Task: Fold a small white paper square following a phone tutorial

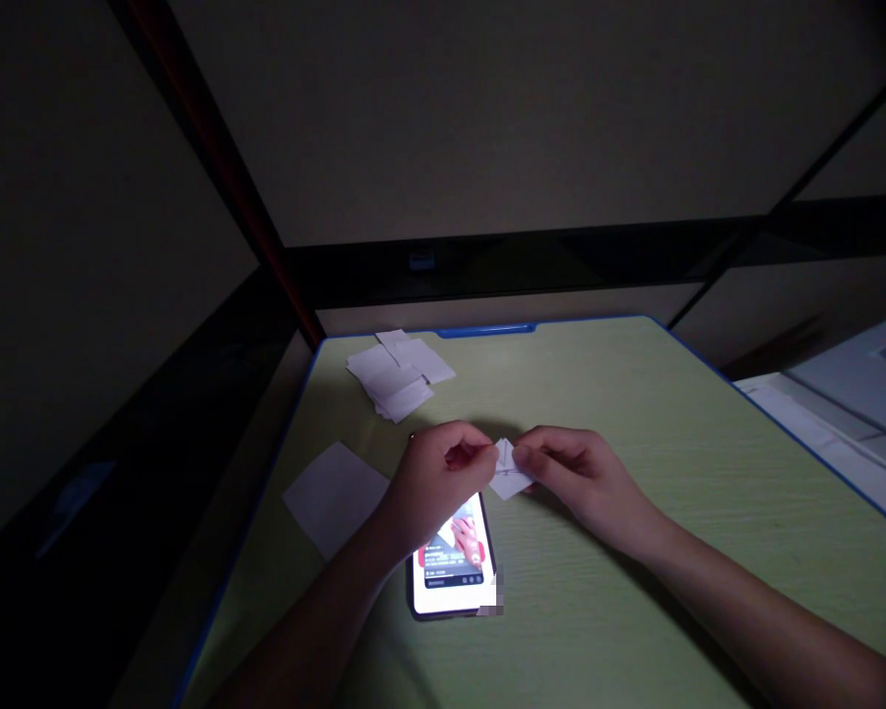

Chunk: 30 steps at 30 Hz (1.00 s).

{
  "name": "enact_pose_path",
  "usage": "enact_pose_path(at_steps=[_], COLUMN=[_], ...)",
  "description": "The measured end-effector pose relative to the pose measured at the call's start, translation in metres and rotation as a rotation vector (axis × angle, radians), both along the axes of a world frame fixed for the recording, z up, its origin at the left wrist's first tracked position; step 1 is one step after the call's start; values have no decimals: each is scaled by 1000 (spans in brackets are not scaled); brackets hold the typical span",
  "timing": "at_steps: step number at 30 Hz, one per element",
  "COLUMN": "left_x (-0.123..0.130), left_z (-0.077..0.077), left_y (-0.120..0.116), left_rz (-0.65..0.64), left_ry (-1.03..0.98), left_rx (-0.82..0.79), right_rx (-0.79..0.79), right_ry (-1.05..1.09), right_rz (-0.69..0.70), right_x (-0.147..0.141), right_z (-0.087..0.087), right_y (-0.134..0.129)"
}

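A small folded piece of white paper (509, 483) is held up above the table between my two hands, with crease lines and a pointed lower corner showing. My left hand (443, 483) pinches its left edge between thumb and forefinger. On the right edge, the thumb of my right hand (587, 478) presses on top, and the other fingers are partly hidden behind. Below my left hand lies a phone (454, 596) with its screen lit, showing a picture of hands; my left hand covers its upper part.
A white square sheet (336, 492) lies left of my left hand, partly behind my forearm. Several loose white papers (395, 374) overlap at the table's far left. The pale green table (598, 384) has a blue edge and stands against a dark panelled wall (487, 128).
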<state>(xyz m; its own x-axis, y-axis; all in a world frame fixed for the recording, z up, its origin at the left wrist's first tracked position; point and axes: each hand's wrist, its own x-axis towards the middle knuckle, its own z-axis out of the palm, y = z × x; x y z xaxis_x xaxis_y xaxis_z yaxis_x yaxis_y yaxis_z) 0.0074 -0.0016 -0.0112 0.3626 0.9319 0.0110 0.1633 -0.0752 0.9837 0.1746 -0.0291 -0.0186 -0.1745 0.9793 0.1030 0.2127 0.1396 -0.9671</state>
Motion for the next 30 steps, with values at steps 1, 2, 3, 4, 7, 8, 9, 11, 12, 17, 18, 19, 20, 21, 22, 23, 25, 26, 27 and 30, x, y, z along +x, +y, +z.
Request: enact_pose_path(at_steps=[1,2,3,4,7,8,9,11,12,17,18,19,20,21,22,23,25,26,27,30], left_x=[0,0,0,0,-1,-1,-1,-1,0,1,0,-1,-2,-4,-7,-10,-18,-21,-24,-29], left_z=[0,1,1,2,2,2,2,1,1,-3,-3,-4,-4,-3,-3,-2,-2,-1,-1,-1], left_y=[0,0,0,-1,-1,-1,-1,-1,-1,-2,-1,-1,1,3,6,9,16,19,22,24], left_rz=[-2,-3,-4,-5,-12,-13,-11,-5,-8,-76,-86,-85,-71,-42,17,98,293,359,411,494], left_ry=[-2,-4,-6,-8,-9,-9,-10,-22,-28,-41,-45,-50,-53,-57,-60,-71,-143,-180,-200,-206], left_rx=[1,3,6,8,5,3,0,-6,-10,-42,-54,-63,-64,-57,-39,-8,56,85,114,168], right_rx=[0,1,1,3,10,16,23,37,43,66,64,59,53,50,55,74,146,187,240,436], right_ry=[1,1,2,4,9,9,6,-3,-6,-18,-22,-25,-23,-15,-8,14,-7,-87,-180,-419], right_rz=[-5,-11,-16,-22,-37,-38,-39,-40,-38,-17,-13,-12,-19,-40,-68,-121,-180,-138,-47,237], right_x=[0,0,0,-1,-1,-1,-1,-1,-1,-2,-2,-1,0,1,1,2,1,-2,-4,-15], right_z=[0,-1,-1,-1,-2,-3,-3,-3,-2,-2,-1,-1,-2,-2,-3,-4,-7,-8,-9,-12], right_y=[0,1,1,1,0,0,0,0,0,0,0,0,0,1,2,2,0,-1,-4,-13])
